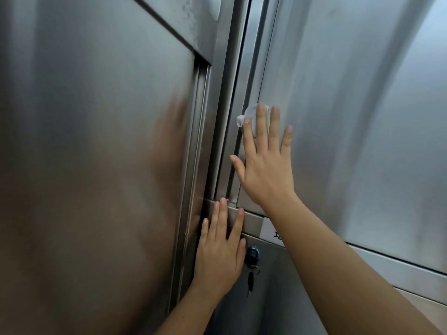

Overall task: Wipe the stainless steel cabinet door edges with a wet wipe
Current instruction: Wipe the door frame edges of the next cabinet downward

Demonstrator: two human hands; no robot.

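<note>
Right hand (263,165) flat, pressing crumpled white wipe (251,111) (on door edge (262,81)) | left hand (220,250) flat, empty

Right hand (263,163) flat, pressing wet wipe (250,114) against door edge (249,131); left hand (221,247) flat below.

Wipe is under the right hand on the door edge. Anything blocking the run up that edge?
Nothing visible does. The right hand presses the white wet wipe flat on the stainless steel door's vertical edge, which runs bare above it to the top of the view. The left hand lies lower, on the horizontal rail.
</note>
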